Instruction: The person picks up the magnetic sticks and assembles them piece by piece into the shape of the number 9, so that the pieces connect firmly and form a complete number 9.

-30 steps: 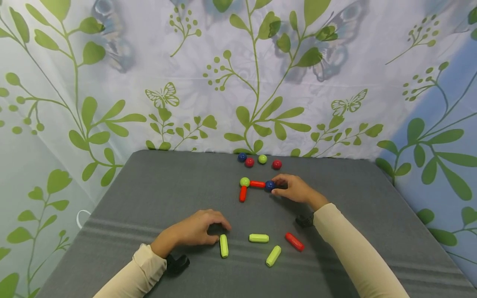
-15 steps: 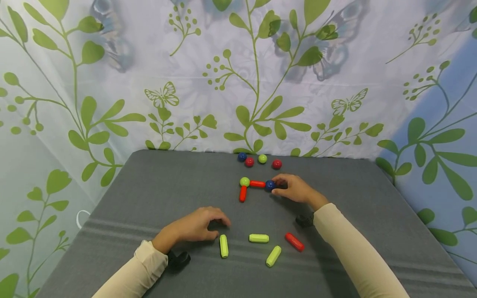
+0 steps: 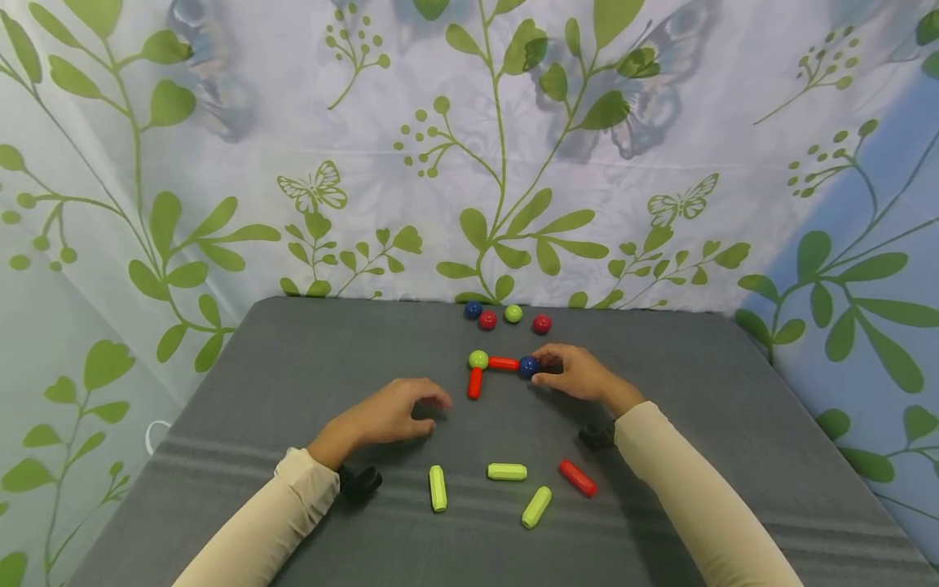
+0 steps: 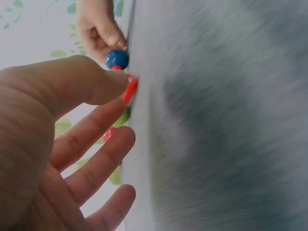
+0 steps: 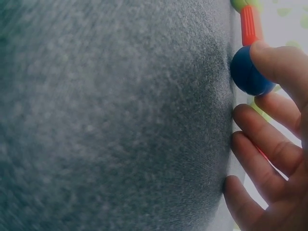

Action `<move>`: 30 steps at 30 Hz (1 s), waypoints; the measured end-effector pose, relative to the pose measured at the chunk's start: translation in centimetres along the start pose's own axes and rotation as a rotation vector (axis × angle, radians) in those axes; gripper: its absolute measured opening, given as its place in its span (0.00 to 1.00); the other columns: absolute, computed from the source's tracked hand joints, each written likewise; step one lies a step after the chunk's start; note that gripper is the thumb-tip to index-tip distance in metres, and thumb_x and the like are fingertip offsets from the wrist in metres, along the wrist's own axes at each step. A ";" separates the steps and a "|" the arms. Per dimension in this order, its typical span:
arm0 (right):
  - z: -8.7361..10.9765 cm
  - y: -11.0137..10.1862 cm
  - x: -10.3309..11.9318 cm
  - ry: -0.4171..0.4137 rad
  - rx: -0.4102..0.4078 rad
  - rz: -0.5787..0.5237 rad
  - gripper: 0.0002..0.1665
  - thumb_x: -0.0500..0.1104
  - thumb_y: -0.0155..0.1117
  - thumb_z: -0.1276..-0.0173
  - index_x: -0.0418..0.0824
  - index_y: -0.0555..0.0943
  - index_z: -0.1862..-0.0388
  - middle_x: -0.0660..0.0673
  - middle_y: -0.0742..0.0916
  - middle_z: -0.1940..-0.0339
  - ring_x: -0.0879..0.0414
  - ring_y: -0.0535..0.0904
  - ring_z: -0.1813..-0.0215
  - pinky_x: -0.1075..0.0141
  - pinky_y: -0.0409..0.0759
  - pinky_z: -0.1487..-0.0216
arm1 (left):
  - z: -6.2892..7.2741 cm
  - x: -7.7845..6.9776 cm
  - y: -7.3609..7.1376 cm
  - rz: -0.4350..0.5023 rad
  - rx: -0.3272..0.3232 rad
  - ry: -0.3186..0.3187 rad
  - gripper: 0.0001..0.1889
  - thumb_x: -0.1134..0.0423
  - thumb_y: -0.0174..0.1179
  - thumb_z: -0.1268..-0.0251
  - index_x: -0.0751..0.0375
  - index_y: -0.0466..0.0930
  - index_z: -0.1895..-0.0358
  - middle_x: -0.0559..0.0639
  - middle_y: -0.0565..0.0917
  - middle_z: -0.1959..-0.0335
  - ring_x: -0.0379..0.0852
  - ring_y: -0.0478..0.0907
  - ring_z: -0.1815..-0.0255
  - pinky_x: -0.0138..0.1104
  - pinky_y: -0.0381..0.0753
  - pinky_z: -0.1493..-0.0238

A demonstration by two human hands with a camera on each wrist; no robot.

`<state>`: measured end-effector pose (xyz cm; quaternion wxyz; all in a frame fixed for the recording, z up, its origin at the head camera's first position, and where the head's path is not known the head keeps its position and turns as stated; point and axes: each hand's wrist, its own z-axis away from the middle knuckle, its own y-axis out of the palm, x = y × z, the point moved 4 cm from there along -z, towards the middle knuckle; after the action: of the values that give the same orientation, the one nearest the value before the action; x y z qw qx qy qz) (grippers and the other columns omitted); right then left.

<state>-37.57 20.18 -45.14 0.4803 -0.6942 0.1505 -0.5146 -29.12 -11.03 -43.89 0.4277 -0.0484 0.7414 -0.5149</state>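
Farthest left, over the grey bench (image 3: 330, 342), the left grip (image 3: 392, 412) is loose and free, its fingers gently curved and its thumb apart. Below it, towards the person, lies the first lime rod (image 3: 438, 489). Past its fingertips to the right, well beyond it, is the back blue ball (image 3: 473, 310). Near those fingertips, the lower red rod (image 3: 475, 383) meets the joined lime ball (image 3: 478, 359), both left of the right grip. The left red ball (image 3: 487, 319) sits behind them, just beside the back blue ball. The upper red rod (image 3: 504, 364) links the joined lime ball to the joined blue ball (image 3: 527, 367), at the right grip. Nearer the person than the right grip lies the middle lime rod (image 3: 507, 472); beyond the grip, the back lime ball (image 3: 513, 314). The right lime rod (image 3: 536, 507), like the loose red rod (image 3: 577, 478), lies on its near side; the right red ball (image 3: 542, 324), on its far side. Farthest right, the right grip (image 3: 577, 372) pinches the joined blue ball between thumb and forefinger.
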 end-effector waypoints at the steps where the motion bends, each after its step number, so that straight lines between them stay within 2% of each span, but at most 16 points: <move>1: 0.0 0.0 0.0 0.000 0.000 -0.001 0.25 0.46 0.73 0.33 0.38 0.81 0.40 0.44 0.86 0.51 0.49 0.81 0.47 0.48 0.76 0.43 | -0.4 0.2 -0.5 -0.003 -0.018 -0.008 0.18 0.70 0.69 0.36 0.61 0.82 0.44 0.51 0.84 0.49 0.47 0.80 0.47 0.47 0.78 0.45; 5: -0.1 -0.2 0.1 -0.004 -0.009 0.000 0.25 0.46 0.73 0.33 0.37 0.81 0.41 0.44 0.86 0.52 0.48 0.81 0.47 0.48 0.76 0.43 | -2.7 1.3 -2.8 0.026 -0.115 -0.048 0.18 0.69 0.68 0.35 0.63 0.81 0.43 0.56 0.84 0.49 0.54 0.81 0.48 0.50 0.78 0.46; 9: -0.2 -0.3 0.3 -0.011 -0.013 0.009 0.24 0.46 0.74 0.33 0.37 0.81 0.42 0.45 0.86 0.53 0.49 0.81 0.49 0.49 0.77 0.44 | -5.8 3.1 -5.0 0.089 -0.234 -0.105 0.17 0.68 0.68 0.34 0.62 0.80 0.43 0.59 0.83 0.48 0.54 0.82 0.49 0.49 0.79 0.47; 12: -0.2 -0.2 0.4 -0.013 -0.009 0.008 0.24 0.46 0.74 0.33 0.37 0.82 0.42 0.45 0.86 0.53 0.50 0.82 0.49 0.50 0.77 0.45 | -8.4 4.5 -6.0 0.135 -0.289 -0.141 0.18 0.68 0.67 0.34 0.63 0.79 0.42 0.61 0.82 0.47 0.54 0.82 0.49 0.46 0.80 0.49; 14: 0.0 -0.1 0.5 -0.014 -0.005 0.009 0.23 0.46 0.73 0.33 0.38 0.82 0.43 0.46 0.86 0.53 0.50 0.82 0.50 0.50 0.78 0.45 | -10.1 5.3 -6.3 0.154 -0.302 -0.169 0.20 0.69 0.66 0.33 0.65 0.78 0.40 0.63 0.80 0.45 0.55 0.82 0.48 0.46 0.80 0.48; 18: 0.1 0.2 0.5 -0.022 -0.006 0.005 0.23 0.46 0.74 0.33 0.38 0.82 0.43 0.46 0.86 0.53 0.51 0.82 0.50 0.50 0.77 0.45 | -12.8 7.2 -6.2 0.160 -0.300 -0.212 0.23 0.70 0.66 0.33 0.67 0.75 0.36 0.66 0.78 0.42 0.60 0.79 0.44 0.45 0.78 0.45; 22: 0.0 0.5 0.6 -0.037 0.005 -0.004 0.23 0.46 0.73 0.33 0.38 0.82 0.43 0.46 0.87 0.53 0.51 0.82 0.49 0.50 0.77 0.45 | -14.2 8.9 -5.6 0.174 -0.293 -0.233 0.25 0.71 0.67 0.35 0.70 0.74 0.35 0.67 0.77 0.40 0.63 0.78 0.44 0.48 0.76 0.43; 25: 0.1 0.3 0.6 -0.036 0.000 -0.005 0.23 0.46 0.73 0.33 0.39 0.82 0.42 0.46 0.87 0.53 0.51 0.82 0.49 0.49 0.77 0.45 | -15.2 10.1 -4.8 0.172 -0.295 -0.236 0.26 0.71 0.68 0.37 0.70 0.74 0.35 0.64 0.79 0.40 0.61 0.79 0.45 0.47 0.76 0.43; 30: 0.2 -0.1 0.3 -0.026 -0.019 0.001 0.23 0.46 0.73 0.33 0.39 0.82 0.43 0.47 0.86 0.53 0.51 0.82 0.49 0.49 0.77 0.44 | -17.2 11.0 -3.8 0.125 -0.293 -0.226 0.27 0.68 0.70 0.38 0.67 0.76 0.35 0.62 0.79 0.40 0.58 0.79 0.46 0.46 0.76 0.43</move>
<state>-37.27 20.12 -44.85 0.4760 -0.7052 0.1494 -0.5038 -49.20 -6.05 -45.53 0.5277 -0.1216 0.7572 -0.3652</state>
